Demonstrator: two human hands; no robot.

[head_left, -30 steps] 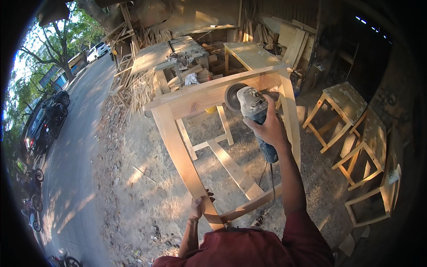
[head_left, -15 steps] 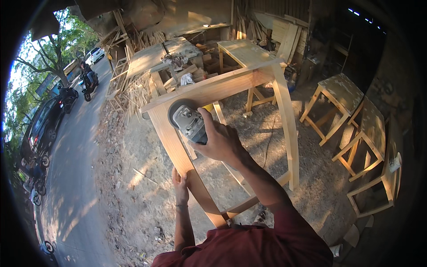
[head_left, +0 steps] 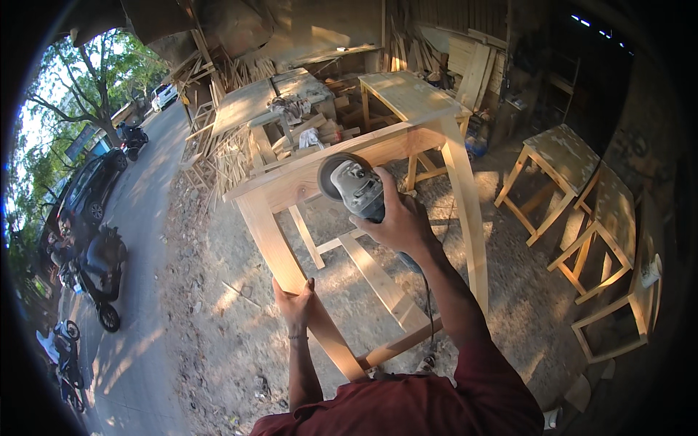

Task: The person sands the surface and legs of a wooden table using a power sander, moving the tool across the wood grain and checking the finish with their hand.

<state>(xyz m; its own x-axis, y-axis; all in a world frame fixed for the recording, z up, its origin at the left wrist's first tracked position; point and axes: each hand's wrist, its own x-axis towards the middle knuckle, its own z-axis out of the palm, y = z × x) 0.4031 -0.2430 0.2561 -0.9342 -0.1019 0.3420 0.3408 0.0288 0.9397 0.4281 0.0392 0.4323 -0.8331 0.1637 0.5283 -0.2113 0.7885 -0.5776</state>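
Right hand (head_left: 401, 224): wrapped round angle grinder (head_left: 360, 190), mid-frame | left hand (head_left: 293, 304): clasping left leg (head_left: 270, 243), lower centre | change: disc (head_left: 326, 179) shifted rightward from leg top to rail (head_left: 297, 187); attention presumably now on rail, contact unclear

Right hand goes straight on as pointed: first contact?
Probably the long pale wooden rail, met by the round dark disc of the grey angle grinder the right hand holds; depth is unclear.

Before me, open rectangular wooden frame (head_left: 266, 238); behind it, flat rectangular wooden surface (head_left: 408, 93); left, long paved road (head_left: 145, 251); right, flat-topped wooden stools (head_left: 561, 155).
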